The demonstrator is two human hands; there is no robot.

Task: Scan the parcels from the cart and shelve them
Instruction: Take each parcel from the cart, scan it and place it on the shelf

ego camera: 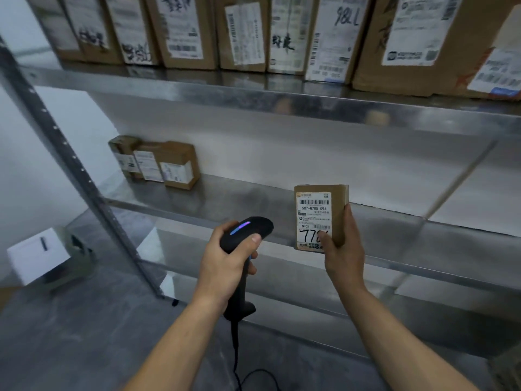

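Observation:
My right hand (342, 256) grips a small brown cardboard parcel (339, 204) upright, its white label with barcodes and handwritten digits facing me. My left hand (225, 263) holds a black handheld scanner (248, 230) by its grip, thumb on top; a blue light glows on its head, which points toward the parcel from the left. The scanner's cable hangs down between my forearms. Both hands hover in front of the middle metal shelf (253, 198).
Three small parcels (158, 163) stand at the left end of the middle shelf. The upper shelf (253, 94) is packed with a row of labelled cardboard boxes (242, 32). A perforated metal upright (84, 176) stands at left. A white box (36, 258) lies on the floor at left.

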